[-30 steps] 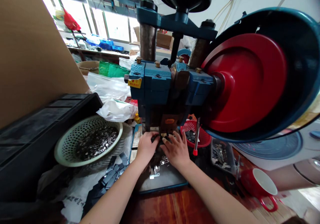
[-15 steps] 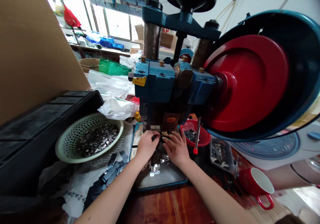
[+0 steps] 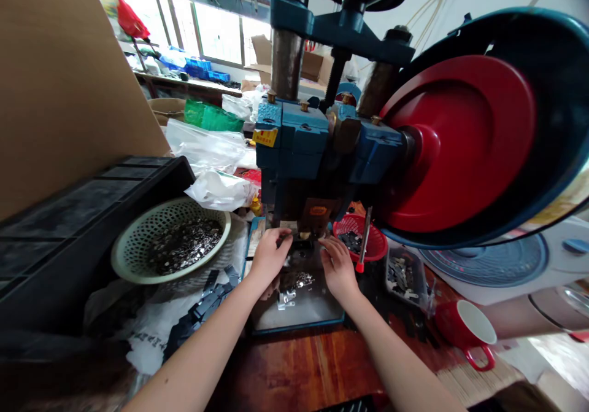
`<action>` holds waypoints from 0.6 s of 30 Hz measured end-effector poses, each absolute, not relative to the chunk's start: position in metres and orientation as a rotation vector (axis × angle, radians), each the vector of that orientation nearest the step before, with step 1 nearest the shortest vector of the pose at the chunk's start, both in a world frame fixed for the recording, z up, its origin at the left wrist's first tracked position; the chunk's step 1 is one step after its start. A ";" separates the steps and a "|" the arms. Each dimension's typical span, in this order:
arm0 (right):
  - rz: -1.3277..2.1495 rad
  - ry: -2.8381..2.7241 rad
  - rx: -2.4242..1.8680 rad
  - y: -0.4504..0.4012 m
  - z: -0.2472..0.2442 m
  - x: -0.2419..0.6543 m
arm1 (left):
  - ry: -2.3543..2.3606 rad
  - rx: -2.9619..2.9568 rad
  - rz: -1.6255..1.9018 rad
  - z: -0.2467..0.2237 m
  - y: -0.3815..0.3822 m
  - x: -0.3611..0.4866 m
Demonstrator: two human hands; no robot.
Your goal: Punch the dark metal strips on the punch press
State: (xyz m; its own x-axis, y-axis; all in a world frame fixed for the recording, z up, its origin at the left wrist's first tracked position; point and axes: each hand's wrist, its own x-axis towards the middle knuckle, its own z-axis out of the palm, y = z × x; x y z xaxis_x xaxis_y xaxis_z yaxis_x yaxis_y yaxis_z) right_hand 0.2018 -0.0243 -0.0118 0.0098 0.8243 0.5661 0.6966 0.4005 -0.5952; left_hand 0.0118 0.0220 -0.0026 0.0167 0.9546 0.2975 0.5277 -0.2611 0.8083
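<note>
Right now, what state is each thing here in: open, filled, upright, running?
Pale green plastic basket: open, holding small shiny metal pieces.
Red plastic basket: open, holding dark flat pieces.
Clear plastic tub: uncovered, holding flat grey pieces.
Red mug with white inside: upright, uncovered.
Blue metal press: upright; running or not, unclear.
Left hand: fingers bent; grip unclear.
Right hand: fingers bent, apart from left; grip unclear.
</note>
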 end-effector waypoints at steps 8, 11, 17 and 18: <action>0.856 -1.050 -1.378 -0.072 -0.028 0.231 | 1.549 1.868 1.142 -0.003 -0.014 -0.011; 0.929 -0.928 -1.227 -0.083 -0.022 0.237 | 1.561 1.856 1.129 -0.008 -0.027 -0.017; 0.919 -0.971 -1.217 -0.078 -0.017 0.238 | 1.660 1.808 1.058 -0.012 -0.052 -0.036; 0.909 -0.967 -1.215 -0.076 -0.020 0.237 | 1.684 1.802 1.057 -0.013 -0.055 -0.041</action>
